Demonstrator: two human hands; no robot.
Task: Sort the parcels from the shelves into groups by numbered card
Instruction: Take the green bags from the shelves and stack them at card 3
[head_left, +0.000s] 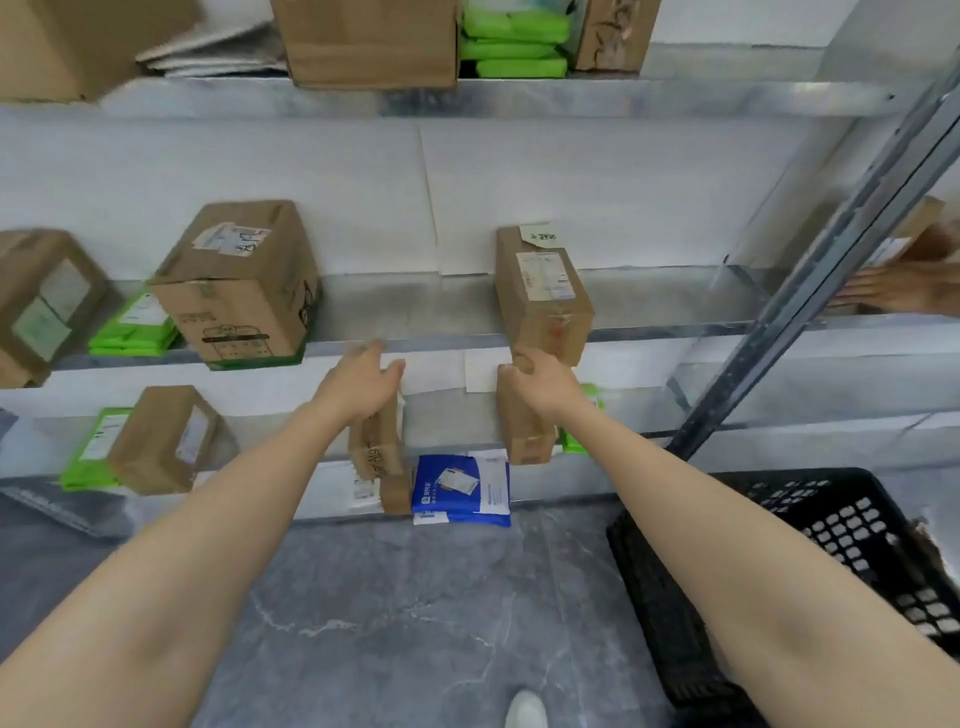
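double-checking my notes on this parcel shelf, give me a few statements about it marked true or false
1. The right hand grips a brown box. True.
2. Green packets are stacked on the top shelf. True.
3. The blue parcel lies on the top shelf. False: it lies low down, near the floor, between the two arms.
4. The crate on the floor is red. False: it is black.

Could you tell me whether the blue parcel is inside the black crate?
No, the blue parcel is by the shelf front, outside the black crate.
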